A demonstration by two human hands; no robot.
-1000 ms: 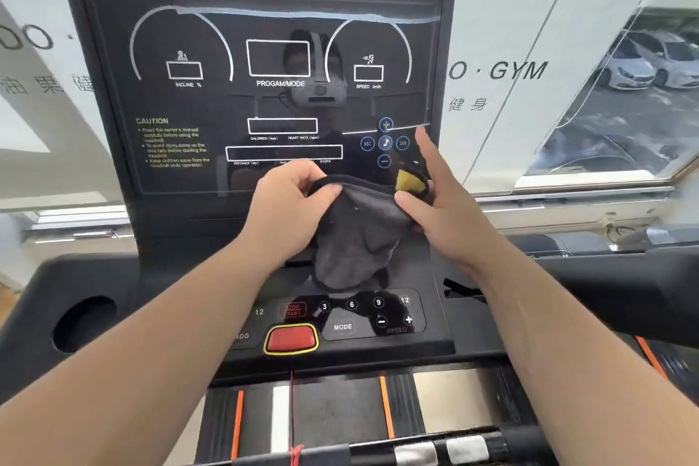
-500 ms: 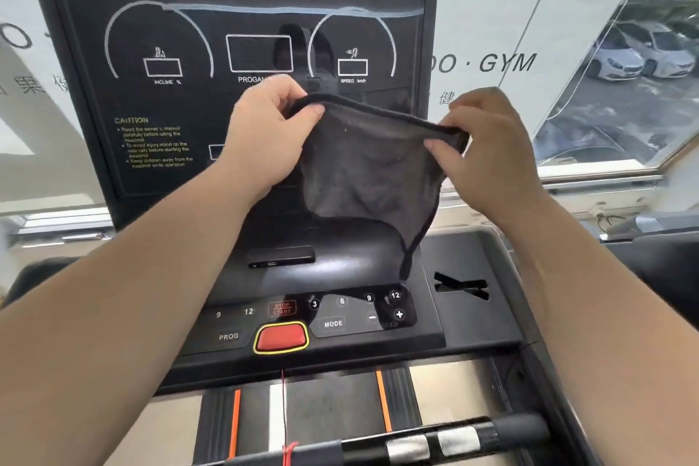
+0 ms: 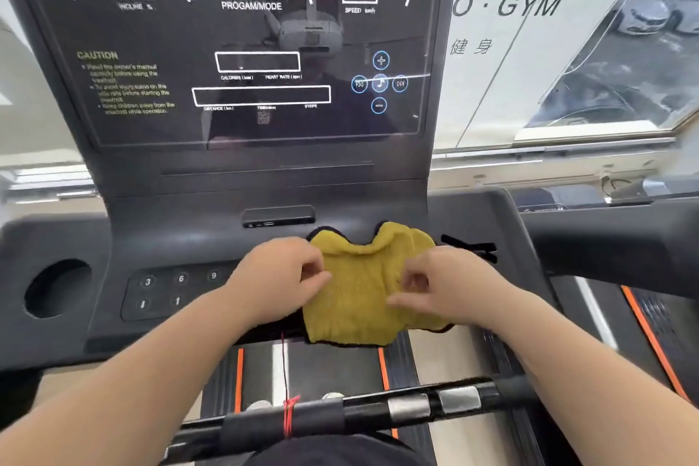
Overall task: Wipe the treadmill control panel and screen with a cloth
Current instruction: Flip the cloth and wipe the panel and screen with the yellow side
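Both hands, left hand [image 3: 281, 276] and right hand [image 3: 446, 282], pinch the yellow cloth [image 3: 363, 291] spread over the control panel [image 3: 166, 291], below the screen [image 3: 242, 49]. Wiping looks about to begin; next comes pressing and sweeping. Half a second ago the cloth hung grey-side out, raised before the screen.

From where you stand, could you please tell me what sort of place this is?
Most likely a gym: a treadmill console with speed and incline readouts stands ahead, its belt lies below, and "GYM" lettering marks the window.
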